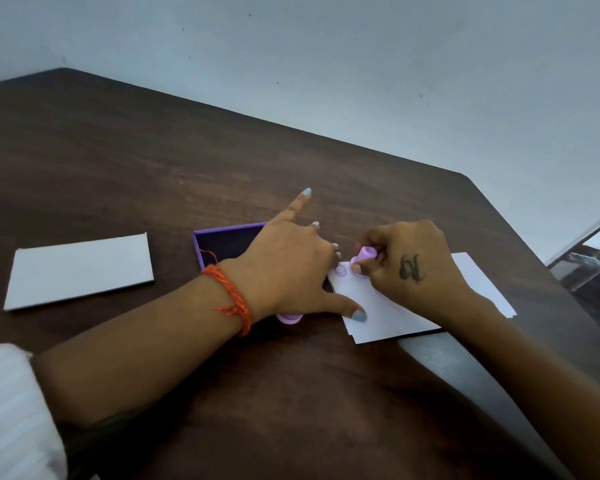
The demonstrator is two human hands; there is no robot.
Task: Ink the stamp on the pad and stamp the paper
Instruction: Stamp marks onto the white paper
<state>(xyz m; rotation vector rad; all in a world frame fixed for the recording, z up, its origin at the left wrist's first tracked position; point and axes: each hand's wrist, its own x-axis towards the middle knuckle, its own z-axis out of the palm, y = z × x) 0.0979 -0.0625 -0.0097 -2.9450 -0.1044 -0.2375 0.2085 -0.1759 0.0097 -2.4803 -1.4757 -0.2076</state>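
Right hand [409,265] fingers pinch the stamp [362,258] on the paper [388,313]; left hand [291,268] lies splayed.

Lilac stamp [362,259] stands on white paper [388,313], beside the open purple ink pad [222,242].

Dark brown wood table [118,161], far edge running along pale wall. Lying on it: white card [80,270] at left, flat, well apart from rest; purple ink pad [222,242] near center, open; white paper [395,317] at right, just beside pad, w/ purple stamp marks [341,270] showing in near-left corner; small purple cap [289,319] sitting btwn pad & paper.
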